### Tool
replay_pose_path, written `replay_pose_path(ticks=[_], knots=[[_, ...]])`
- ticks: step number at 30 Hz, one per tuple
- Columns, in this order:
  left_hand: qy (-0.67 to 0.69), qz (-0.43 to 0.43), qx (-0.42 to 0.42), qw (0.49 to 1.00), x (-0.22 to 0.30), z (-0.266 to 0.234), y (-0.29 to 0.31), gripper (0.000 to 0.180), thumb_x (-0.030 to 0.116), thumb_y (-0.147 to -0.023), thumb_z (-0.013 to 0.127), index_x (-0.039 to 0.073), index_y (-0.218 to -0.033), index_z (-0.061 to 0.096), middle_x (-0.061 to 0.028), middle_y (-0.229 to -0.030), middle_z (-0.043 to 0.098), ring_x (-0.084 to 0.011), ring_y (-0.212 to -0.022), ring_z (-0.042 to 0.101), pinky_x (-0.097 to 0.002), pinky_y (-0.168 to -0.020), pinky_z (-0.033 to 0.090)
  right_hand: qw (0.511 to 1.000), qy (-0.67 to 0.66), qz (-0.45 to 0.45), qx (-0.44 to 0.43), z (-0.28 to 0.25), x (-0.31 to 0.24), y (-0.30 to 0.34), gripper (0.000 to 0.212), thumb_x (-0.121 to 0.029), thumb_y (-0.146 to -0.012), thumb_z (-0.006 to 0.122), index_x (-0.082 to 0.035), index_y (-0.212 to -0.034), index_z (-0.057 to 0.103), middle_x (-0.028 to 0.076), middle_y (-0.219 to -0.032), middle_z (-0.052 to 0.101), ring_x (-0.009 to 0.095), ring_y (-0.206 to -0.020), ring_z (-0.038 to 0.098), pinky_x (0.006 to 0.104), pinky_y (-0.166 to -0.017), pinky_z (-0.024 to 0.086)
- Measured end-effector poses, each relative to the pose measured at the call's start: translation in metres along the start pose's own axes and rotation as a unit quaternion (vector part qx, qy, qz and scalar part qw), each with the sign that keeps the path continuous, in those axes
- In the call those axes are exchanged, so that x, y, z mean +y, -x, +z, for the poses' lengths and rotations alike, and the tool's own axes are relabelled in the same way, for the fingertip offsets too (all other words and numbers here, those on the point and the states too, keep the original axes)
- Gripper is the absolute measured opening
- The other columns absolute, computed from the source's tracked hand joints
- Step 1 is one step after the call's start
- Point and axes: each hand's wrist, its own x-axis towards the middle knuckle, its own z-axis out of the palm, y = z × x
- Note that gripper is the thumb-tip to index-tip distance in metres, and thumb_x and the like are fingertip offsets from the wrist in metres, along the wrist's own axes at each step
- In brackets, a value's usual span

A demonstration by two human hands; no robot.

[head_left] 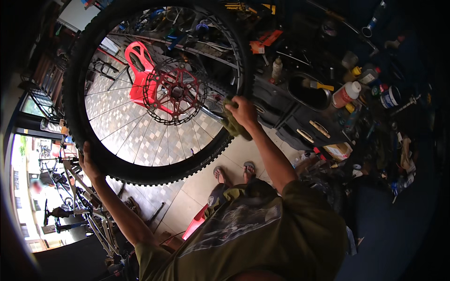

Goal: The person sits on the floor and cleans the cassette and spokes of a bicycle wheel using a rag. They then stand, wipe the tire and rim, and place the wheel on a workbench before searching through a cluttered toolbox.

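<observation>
A large bicycle wheel is held up in front of me, its knobby black tyre facing me at the near edge. Thin spokes run to a red hub, round which sits a disc brake rotor with a red centre. My left hand grips the tyre at its lower left. On the right side of the wheel, my right hand is closed on an olive-green rag, which lies against the rim and tyre. Part of the rag hangs below the fingers.
A red plastic chair stands on the tiled floor beyond the spokes. To the right a dark workbench carries a black tub, a brush, a white-capped bottle and many tools. Bicycle frames crowd the left side.
</observation>
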Motion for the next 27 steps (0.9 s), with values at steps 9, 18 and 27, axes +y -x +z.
replay_pose_path(ticks=[9, 18, 27], knots=[[-0.037, -0.006, 0.025, 0.999, 0.021, 0.035, -0.020, 0.058, 0.042, -0.089, 0.071, -0.005, -0.122, 0.063, -0.0116, -0.102, 0.068, -0.0203, -0.084, 0.065, -0.0317, -0.075, 0.053, 0.992, 0.024, -0.105, 0.067, -0.005, 0.016, -0.037, 0.022, -0.022, -0.091, 0.068, -0.003, -0.100, 0.069, 0.017, -0.090, 0.063, 0.036, -0.083, 0.062, 0.0433, -0.072, 0.050], [-0.022, -0.008, -0.004, 1.000, 0.015, 0.036, -0.040, 0.059, 0.043, -0.088, 0.072, -0.004, -0.123, 0.063, -0.0109, -0.104, 0.068, -0.0200, -0.086, 0.064, -0.0320, -0.076, 0.052, 0.983, -0.157, -0.071, -0.057, 0.072, -0.083, 0.026, 0.033, -0.031, -0.096, 0.062, 0.002, -0.099, 0.066, 0.021, -0.088, 0.065, 0.038, -0.085, 0.064, 0.0434, -0.076, 0.050], [-0.045, -0.018, 0.010, 0.999, -0.003, 0.028, -0.045, 0.060, 0.043, -0.086, 0.073, -0.003, -0.123, 0.064, -0.0115, -0.105, 0.068, -0.0202, -0.088, 0.065, -0.0322, -0.080, 0.052, 0.999, -0.018, -0.006, 0.036, -0.013, -0.021, -0.019, 0.031, -0.030, -0.096, 0.062, -0.002, -0.108, 0.067, 0.020, -0.095, 0.065, 0.035, -0.091, 0.066, 0.0442, -0.078, 0.051]])
